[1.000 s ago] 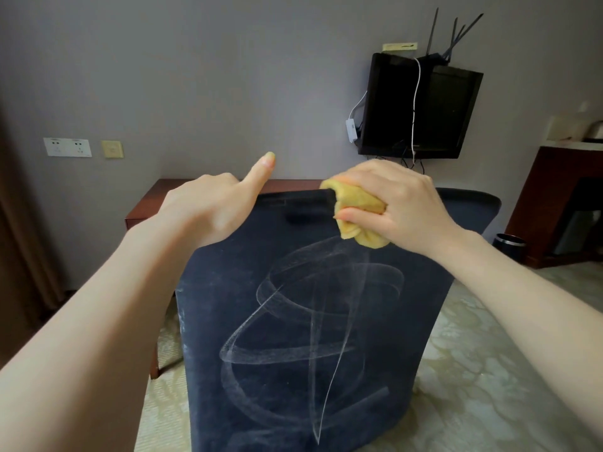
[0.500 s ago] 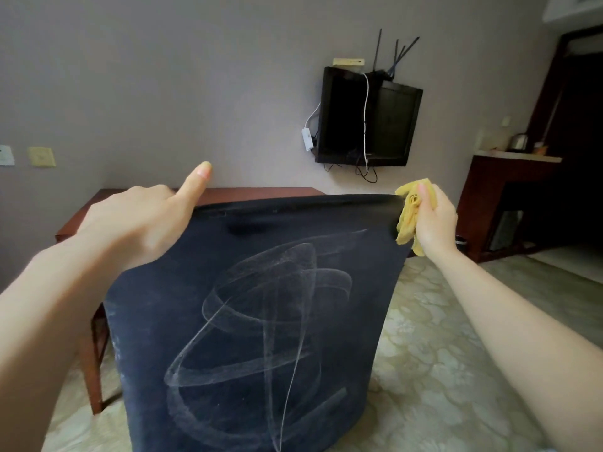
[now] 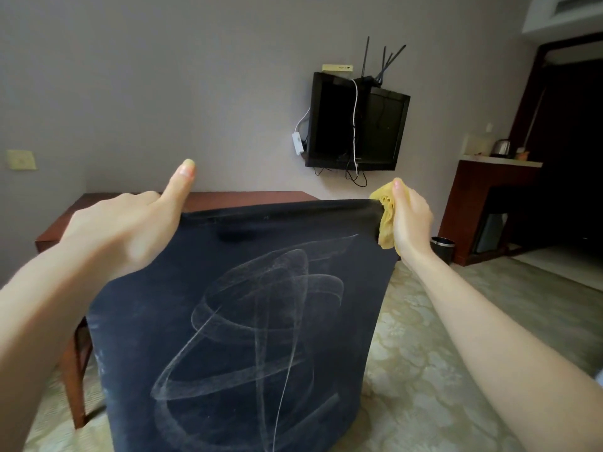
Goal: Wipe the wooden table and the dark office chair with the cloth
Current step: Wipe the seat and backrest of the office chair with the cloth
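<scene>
The right hand (image 3: 412, 220) pinches the bunched yellow cloth (image 3: 386, 223) against the top right corner of the dark chair (image 3: 228, 380); the left hand (image 3: 130, 230) grips its top left corner, thumb raised; the wooden table (image 3: 248, 197) stands beyond; pale streaks (image 3: 208, 308) suggest firmer, overlapping strokes downward.
</scene>
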Demonstrator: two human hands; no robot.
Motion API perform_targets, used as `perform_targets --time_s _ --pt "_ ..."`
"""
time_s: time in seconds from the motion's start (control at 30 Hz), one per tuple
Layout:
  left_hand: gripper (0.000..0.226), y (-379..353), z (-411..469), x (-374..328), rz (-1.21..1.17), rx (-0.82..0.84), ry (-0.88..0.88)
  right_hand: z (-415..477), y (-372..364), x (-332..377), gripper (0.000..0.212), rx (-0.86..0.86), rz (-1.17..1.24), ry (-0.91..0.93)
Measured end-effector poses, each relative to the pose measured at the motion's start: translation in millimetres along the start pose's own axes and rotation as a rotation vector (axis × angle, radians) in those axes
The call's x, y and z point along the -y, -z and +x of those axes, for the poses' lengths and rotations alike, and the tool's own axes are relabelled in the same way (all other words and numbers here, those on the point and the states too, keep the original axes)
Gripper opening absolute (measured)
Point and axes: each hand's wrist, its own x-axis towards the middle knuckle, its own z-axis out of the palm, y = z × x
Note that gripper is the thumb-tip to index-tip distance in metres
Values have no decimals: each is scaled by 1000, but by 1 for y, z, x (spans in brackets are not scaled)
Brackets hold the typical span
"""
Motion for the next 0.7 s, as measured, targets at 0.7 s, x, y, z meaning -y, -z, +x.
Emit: perform_targets --time_s 0.7 --pt "50 -19 -44 76 -896 -350 121 -118 -88 156 38 757 -581 1130"
